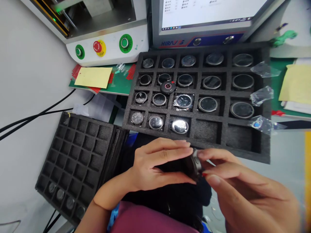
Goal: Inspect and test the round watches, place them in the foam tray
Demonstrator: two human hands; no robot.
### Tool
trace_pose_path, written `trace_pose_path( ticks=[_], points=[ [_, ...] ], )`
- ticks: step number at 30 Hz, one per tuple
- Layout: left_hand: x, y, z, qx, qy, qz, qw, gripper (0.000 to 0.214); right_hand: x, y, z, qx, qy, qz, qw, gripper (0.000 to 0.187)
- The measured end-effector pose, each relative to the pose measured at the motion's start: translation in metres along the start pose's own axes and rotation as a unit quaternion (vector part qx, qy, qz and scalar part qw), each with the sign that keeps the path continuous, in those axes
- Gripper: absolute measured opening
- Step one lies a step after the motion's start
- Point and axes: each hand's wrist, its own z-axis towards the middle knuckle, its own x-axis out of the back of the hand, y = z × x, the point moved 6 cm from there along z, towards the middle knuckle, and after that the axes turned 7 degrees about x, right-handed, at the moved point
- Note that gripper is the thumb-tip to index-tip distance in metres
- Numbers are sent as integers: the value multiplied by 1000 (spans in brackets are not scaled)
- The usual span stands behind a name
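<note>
My left hand [155, 165] holds a round watch case [196, 161] on edge between its fingers and thumb, in front of the foam tray. Against the watch's right side, my right hand [240, 181] has its fingers closed, pinching a small red piece [204, 174] that looks like tape. The black foam tray [213, 141] carries several round watch cases in its compartments. Across a divider of that tray lies a dark disc [168, 86] with metal contacts and a red speck. The watch face in my hand is turned away and mostly hidden.
A second foam tray [79, 155], stacked on others, stands lower left with several round pieces in its nearest row. Behind are a machine with a red stop button [97, 46] and a monitor [206, 19]. Clear film scraps [261, 96] lie along the tray's right edge. Cables [39, 115] cross at left.
</note>
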Motion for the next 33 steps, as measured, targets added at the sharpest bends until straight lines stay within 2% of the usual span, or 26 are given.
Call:
trace_pose_path(
  ticks=[6,14,25,33],
  points=[
    [3,7,3,-26,-3,63,998,42,3,-3,-3,40,-4,-50,998,9],
    [5,11,3,-35,-13,105,994,34,5,-5,-7,64,26,-110,992,6],
    [5,10,3,-40,-13,101,994,33,7,1,-6,39,28,-117,992,7],
    [5,8,3,-46,-18,105,993,36,6,1,0,19,15,-84,996,8]
  ],
)
